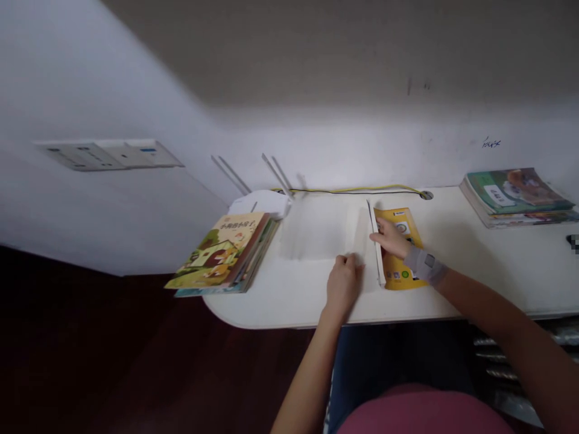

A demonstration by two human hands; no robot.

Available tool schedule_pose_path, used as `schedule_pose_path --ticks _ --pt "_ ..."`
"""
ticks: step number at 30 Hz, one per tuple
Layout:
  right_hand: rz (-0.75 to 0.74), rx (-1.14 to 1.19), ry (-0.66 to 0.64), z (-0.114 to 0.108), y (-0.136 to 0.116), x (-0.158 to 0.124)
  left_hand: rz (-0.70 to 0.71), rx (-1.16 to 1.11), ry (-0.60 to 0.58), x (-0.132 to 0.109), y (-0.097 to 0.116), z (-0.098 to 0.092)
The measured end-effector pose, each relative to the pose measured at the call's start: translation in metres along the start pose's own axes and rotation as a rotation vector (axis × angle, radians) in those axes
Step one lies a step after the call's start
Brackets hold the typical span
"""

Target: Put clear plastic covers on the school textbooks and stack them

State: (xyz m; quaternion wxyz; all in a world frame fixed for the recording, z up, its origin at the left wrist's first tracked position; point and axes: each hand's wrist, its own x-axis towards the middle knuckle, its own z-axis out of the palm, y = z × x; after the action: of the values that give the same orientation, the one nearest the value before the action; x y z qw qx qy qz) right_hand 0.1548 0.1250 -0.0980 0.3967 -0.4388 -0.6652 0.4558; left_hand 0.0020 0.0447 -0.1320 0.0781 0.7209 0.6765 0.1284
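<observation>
A yellow book (411, 277) stands partly open near the middle of the white table (280, 301), its pale page edges turned left. My right hand (393, 239) has its fingers closed on the book near its left edge, with the palm over the yellow cover. To the left, a translucent, clear sheet (316, 232) spreads over the table, smeared by motion. My left hand (344, 280) is closed at that sheet's lower right edge, fingers curled and pinching it; the fingertips are partly hidden.
A stack of picture books (226, 253) overhangs the table's left end. Behind it is a white router (260, 204) with several antennas. Yellow and black cables (353, 191) run along the wall to a cable hole (426, 194). Another book stack (520, 196) lies right.
</observation>
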Motion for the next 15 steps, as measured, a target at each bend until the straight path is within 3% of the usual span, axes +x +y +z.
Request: schedule_pose_path --ticks 5,9,11,15 --pt "0.028 0.186 0.027 0.018 0.019 -0.007 -0.077 -0.219 0.017 0.001 -0.018 -0.010" --pt "0.028 0.105 0.024 0.021 0.025 -0.006 -0.159 -0.296 0.034 0.002 -0.033 -0.022" --pt "0.043 -0.006 0.038 0.024 0.027 -0.003 -0.116 -0.310 0.094 0.002 -0.034 -0.026" --pt "0.063 -0.091 0.036 0.029 0.029 0.003 0.122 -0.296 0.145 -0.001 -0.021 -0.019"
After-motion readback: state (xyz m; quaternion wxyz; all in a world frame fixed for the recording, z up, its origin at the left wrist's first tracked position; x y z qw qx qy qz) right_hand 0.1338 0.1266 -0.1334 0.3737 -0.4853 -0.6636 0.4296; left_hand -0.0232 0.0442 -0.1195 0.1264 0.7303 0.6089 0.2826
